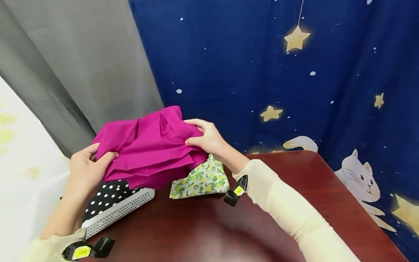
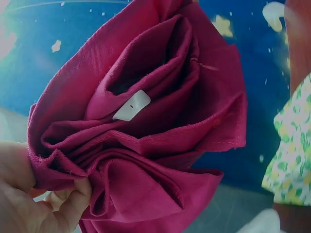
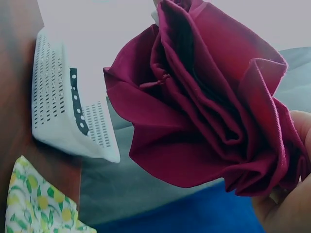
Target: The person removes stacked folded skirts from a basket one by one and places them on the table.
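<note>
A magenta cloth (image 1: 147, 142), bunched in several folds, is held up over the table's left part. My left hand (image 1: 86, 165) grips its left end, thumb on the near side. At the other end my right hand (image 1: 211, 140) pinches the gathered fabric between thumb and fingers. The left wrist view shows layered, hemmed edges opening into a pocket, with a white label (image 2: 132, 106) sewn inside. A thin magenta tab (image 3: 154, 84) sticks out from a seam in the right wrist view. Some of my left fingers are hidden behind the cloth.
Below the cloth, a white perforated basket (image 1: 119, 213) holds black polka-dot fabric (image 1: 109, 198). A lemon-print cloth (image 1: 204, 180) lies beside it on the dark red table (image 1: 262, 214). A blue star-patterned curtain (image 1: 229, 72) hangs behind; white fabric (image 1: 29, 163) is at the left.
</note>
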A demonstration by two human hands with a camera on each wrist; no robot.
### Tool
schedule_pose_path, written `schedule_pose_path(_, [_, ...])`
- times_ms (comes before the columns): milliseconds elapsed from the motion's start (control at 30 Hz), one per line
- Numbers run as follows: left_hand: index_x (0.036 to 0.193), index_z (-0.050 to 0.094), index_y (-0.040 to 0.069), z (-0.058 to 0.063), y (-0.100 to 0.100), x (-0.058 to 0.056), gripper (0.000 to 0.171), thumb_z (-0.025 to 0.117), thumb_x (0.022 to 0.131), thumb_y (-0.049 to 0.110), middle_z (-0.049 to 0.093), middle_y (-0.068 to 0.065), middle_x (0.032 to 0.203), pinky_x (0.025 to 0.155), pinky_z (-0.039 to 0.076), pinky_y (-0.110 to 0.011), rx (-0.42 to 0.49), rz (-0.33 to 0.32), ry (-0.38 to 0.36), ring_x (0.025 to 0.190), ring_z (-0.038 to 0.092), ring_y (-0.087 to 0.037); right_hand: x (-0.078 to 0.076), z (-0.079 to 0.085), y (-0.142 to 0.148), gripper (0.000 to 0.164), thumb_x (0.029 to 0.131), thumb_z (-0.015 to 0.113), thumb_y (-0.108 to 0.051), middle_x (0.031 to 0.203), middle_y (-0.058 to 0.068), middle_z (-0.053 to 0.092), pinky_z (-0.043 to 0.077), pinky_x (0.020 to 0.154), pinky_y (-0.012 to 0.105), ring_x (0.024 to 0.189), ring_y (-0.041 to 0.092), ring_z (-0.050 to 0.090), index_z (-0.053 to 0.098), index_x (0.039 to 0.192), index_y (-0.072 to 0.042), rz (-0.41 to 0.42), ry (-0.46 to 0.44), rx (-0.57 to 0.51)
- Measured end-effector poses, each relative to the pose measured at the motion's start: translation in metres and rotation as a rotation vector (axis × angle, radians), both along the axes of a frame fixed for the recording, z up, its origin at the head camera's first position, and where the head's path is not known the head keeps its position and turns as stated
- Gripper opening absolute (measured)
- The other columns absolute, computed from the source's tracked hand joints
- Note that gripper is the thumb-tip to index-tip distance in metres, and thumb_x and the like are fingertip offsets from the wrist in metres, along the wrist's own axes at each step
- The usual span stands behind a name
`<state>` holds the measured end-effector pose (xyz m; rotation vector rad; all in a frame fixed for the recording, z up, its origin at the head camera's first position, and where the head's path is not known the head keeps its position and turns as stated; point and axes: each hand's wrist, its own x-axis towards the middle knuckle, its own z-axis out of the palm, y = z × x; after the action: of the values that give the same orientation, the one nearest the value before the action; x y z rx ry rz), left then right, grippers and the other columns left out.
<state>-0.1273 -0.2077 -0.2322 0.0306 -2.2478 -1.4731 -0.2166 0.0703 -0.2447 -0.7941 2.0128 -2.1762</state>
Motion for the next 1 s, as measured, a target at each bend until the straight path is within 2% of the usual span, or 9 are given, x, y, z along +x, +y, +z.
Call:
schedule_pose_path(167, [0.078,0.066,0.022,-0.004,0.019,-0.003,0.017,0.064,0.082,0.006,0.061,0.006,0.055,0.042,0.046,-0.019,0.065,-0.071,-0.003,0.043,0.058,-0.008,0.009,-0.003,0.023,0.051,0.073,0.065,0.009,0.103,0.012,0.065,0.052,0.073,0.031,0.082,0.019,0.062,0.057,0.121,-0.007,-0.046,-0.004,0.002])
schedule_pose_path(267, [0.079,0.066,0.025,-0.006,0.030,-0.005,0.019,0.064,0.082,0.006,0.061,0.008,0.055,0.043,0.046,-0.018,0.059,-0.082,0.006,0.044,0.058,-0.007,0.015,-0.004,0.035,0.051,0.073,0.065,0.007,0.103,0.012,0.065,0.052,0.073,0.031,0.083,0.019,0.062,0.057,0.121,-0.008,-0.074,0.005,0.013])
schedule_pose_path(367, [0.080,0.067,0.024,-0.007,0.039,-0.007,0.021,0.064,0.081,0.003,0.062,0.006,0.056,0.043,0.047,-0.019,0.133,-0.124,0.010,0.045,0.059,-0.008,0.019,-0.005,0.046,0.051,0.074,0.066,0.006,0.102,0.012,0.065,0.052,0.073,0.032,0.082,0.021,0.062,0.057,0.122,-0.009,-0.101,0.018,0.026])
schedule_pose_path(500, [0.081,0.067,0.026,-0.011,0.051,-0.008,0.019,0.065,0.082,0.007,0.061,0.006,0.056,0.043,0.047,-0.020,0.085,-0.128,-0.010,0.044,0.058,-0.009,0.025,-0.009,0.060,0.052,0.073,0.066,0.006,0.101,0.012,0.065,0.052,0.071,0.032,0.081,0.021,0.062,0.057,0.122,-0.009,-0.133,0.032,0.033])
schedule_pose_path(600, [0.083,0.066,0.025,-0.013,0.052,-0.006,0.015,0.066,0.082,0.010,0.060,0.006,0.056,0.044,0.047,-0.020,0.033,-0.114,-0.035,0.045,0.058,-0.010,0.028,-0.012,0.064,0.052,0.073,0.066,0.006,0.103,0.012,0.065,0.052,0.072,0.031,0.082,0.021,0.062,0.056,0.122,-0.008,-0.139,0.040,0.030])
schedule_pose_path(800, [0.081,0.067,0.022,-0.018,0.055,-0.005,0.016,0.067,0.081,0.006,0.061,0.004,0.057,0.045,0.049,-0.021,0.104,-0.150,-0.027,0.046,0.059,-0.010,0.037,-0.019,0.068,0.054,0.073,0.067,0.005,0.105,0.013,0.064,0.052,0.074,0.032,0.085,0.021,0.062,0.054,0.124,-0.006,-0.145,0.049,0.031])
schedule_pose_path(1000, [0.083,0.067,0.020,-0.026,0.065,-0.005,0.016,0.067,0.081,0.004,0.062,0.004,0.061,0.047,0.050,-0.022,0.127,-0.183,-0.008,0.049,0.061,-0.011,0.044,-0.029,0.078,0.055,0.072,0.067,0.006,0.105,0.014,0.063,0.051,0.075,0.031,0.085,0.021,0.062,0.054,0.124,-0.006,-0.167,0.025,0.033])
